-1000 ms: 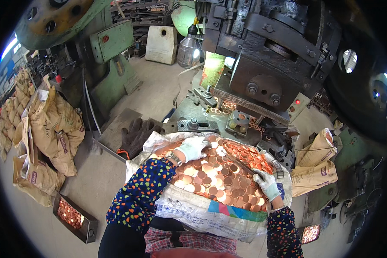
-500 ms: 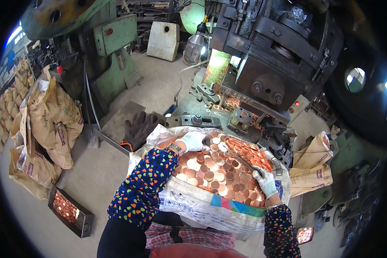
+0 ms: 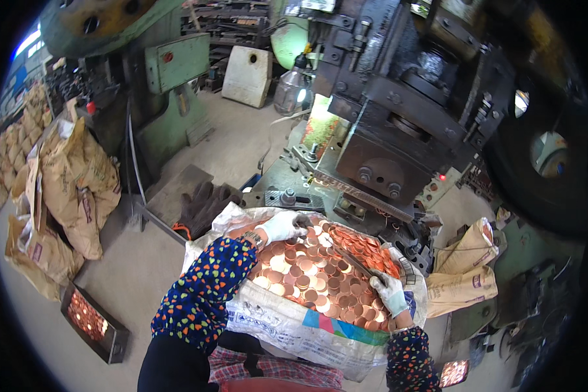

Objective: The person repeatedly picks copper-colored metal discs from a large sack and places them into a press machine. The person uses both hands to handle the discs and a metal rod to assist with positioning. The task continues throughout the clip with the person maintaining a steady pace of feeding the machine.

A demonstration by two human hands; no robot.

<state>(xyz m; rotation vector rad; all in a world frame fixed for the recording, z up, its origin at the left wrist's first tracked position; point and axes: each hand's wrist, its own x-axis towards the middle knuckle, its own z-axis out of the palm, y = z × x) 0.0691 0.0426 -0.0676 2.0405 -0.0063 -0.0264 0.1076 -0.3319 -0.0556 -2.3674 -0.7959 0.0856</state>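
Observation:
A white woven sack lies spread in front of me, heaped with round copper discs. At the far left of the heap is my left hand, in a white glove with dark fingertips. Its fingers are bent together over the discs; whether they pinch one is hidden. My right hand, also gloved, is at the heap's right side, closed on a long thin dark tool. The tool points left and away across the discs; its exact kind cannot be made out.
Just beyond the sack stands a press with a heavy dark ram. A dark glove lies left of the sack. Brown paper sacks lean at the left, others at the right. A metal box of discs sits on the floor.
The press ram has come down over its die, hiding the copper rings seen there before. Both hands keep nearly the same places on the heap; the whole view has shifted slightly.

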